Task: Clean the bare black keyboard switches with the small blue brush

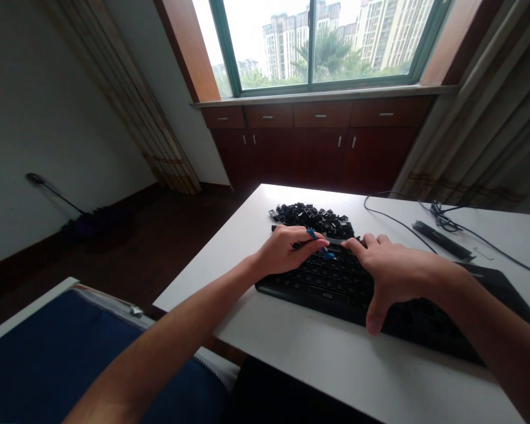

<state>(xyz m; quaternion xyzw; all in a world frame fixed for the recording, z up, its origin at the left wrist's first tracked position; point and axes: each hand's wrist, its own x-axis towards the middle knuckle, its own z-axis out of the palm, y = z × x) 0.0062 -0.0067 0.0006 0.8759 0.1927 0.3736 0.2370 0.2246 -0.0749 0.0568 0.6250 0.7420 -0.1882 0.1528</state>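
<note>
A black keyboard (pixel 417 324) lies on a white table (pixel 335 353), angled across its near part, many of its key positions stripped down to dark squares. Over its far left part, the left hand (pixel 287 248) is closed with thumb and fingers pinched on a small blue tool (pixel 328 255), whose exact kind is hard to make out. A thin grey strip (pixel 335 241) runs from those fingertips toward the right hand (pixel 393 268), whose index fingertip meets its end. The right hand is spread wide, its thumb reaching down over the keyboard; whether it presses on anything cannot be told. Just beyond the left hand sits a heap of loose black keycaps (pixel 318 218). Farther right lie a long black piece (pixel 441 240), a thin bent metal rod (pixel 483 254) near its end, and a tangled black cable (pixel 444 219). To the left of the table is a dark blue fabric surface (pixel 57 359) with a pale frame. Beyond stand reddish-brown cabinets (pixel 320 150) beneath a green-framed window (pixel 311 47), with curtains (pixel 490 112) at both sides.
</note>
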